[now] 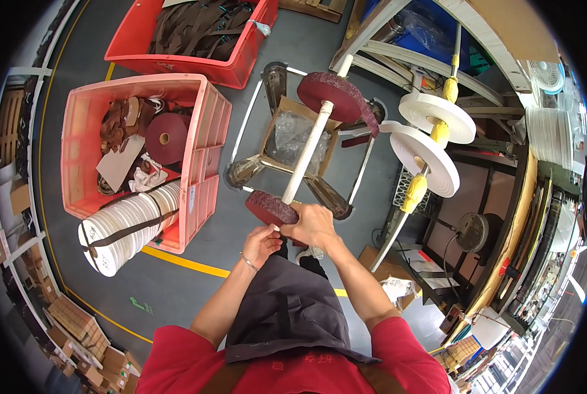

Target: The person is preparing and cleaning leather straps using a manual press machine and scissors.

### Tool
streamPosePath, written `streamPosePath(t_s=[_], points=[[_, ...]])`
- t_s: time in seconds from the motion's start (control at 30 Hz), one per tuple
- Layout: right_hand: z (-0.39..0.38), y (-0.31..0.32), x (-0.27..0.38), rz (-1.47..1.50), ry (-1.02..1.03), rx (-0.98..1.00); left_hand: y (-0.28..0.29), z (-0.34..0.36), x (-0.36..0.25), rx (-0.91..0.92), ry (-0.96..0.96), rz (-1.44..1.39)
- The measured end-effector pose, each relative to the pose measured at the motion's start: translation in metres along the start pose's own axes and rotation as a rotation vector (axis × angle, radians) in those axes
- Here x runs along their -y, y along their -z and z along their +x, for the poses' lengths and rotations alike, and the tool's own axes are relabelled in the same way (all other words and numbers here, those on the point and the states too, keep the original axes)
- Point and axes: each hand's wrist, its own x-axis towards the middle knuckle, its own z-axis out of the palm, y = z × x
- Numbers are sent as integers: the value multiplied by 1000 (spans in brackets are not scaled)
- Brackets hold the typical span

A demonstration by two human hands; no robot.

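My right hand [310,226] grips the right side of a maroon roll of strap [265,207] at the near end of a white rod [306,154]. My left hand [262,243] has its fingers curled just below that roll, at a small pale piece too small to name. A second maroon roll [319,88] sits toward the far end of the rod, with a loose strip hanging at its right. Beneath the rod stands an open cardboard box [272,157] with clear plastic inside, inside a metal frame [239,172].
Left: red crates [211,138] hold strap, rolls and scraps; wrapped white rolls [135,220] lie at the front one. Right: a second rod carries white tape rolls [418,161] beside a workbench [526,236] and grey fan [471,233]. Shelving with boxes lines the far left.
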Motion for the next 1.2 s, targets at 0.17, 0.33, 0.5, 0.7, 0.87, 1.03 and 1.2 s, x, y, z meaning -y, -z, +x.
streamPosePath(t_s=[0.17,0.33,0.5,0.7,0.87,1.03,1.2], points=[[13,16,1,-36,77,-38,-24,-6,-15,41,-52,41],[35,40,-5,-10,65,-235,-42,15,-26,17,-83,227],[46,63,-14,-33,51,-252,-44,30,-38,97,-139,796],[90,32,-68,-27,129,-603,-49,56,-43,-371,-351,1910],[109,35,-88,94,148,-531,-67,66,-63,-382,-787,1836],[108,23,-132,513,116,-617,-146,81,-89,-252,-980,1710],[106,9,-156,962,-129,-322,-169,99,-95,-257,-923,1992]])
